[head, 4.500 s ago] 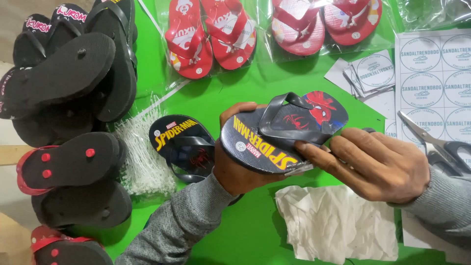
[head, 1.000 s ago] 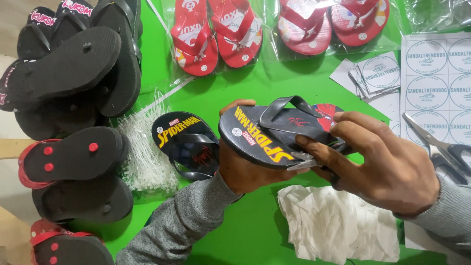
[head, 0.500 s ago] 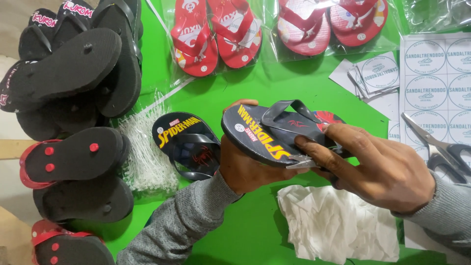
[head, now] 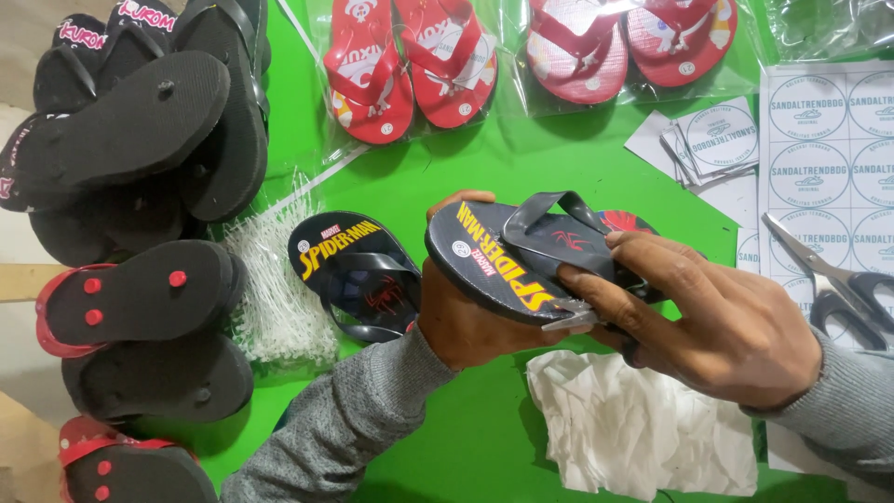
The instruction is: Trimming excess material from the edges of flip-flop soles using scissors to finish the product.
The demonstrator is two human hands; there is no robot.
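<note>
Two hands (head: 596,312) around dark sandal (head: 507,265)

crumpled cloth (head: 643,424) below, scissors (head: 838,279) right

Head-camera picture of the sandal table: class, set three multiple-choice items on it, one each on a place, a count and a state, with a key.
1. Where are the grey metal scissors? A beside the black sandal pile B right edge, on the sticker sheet C under the cloth
2. How many clear bags of red sandals lie along the top? A two B four C six
3. The dark printed flip-flop is: A bagged B lying flat C held in both hands

Key: B, blades lie on the white sheet; A, two bags; C, left hand and right hand hold it.
</note>
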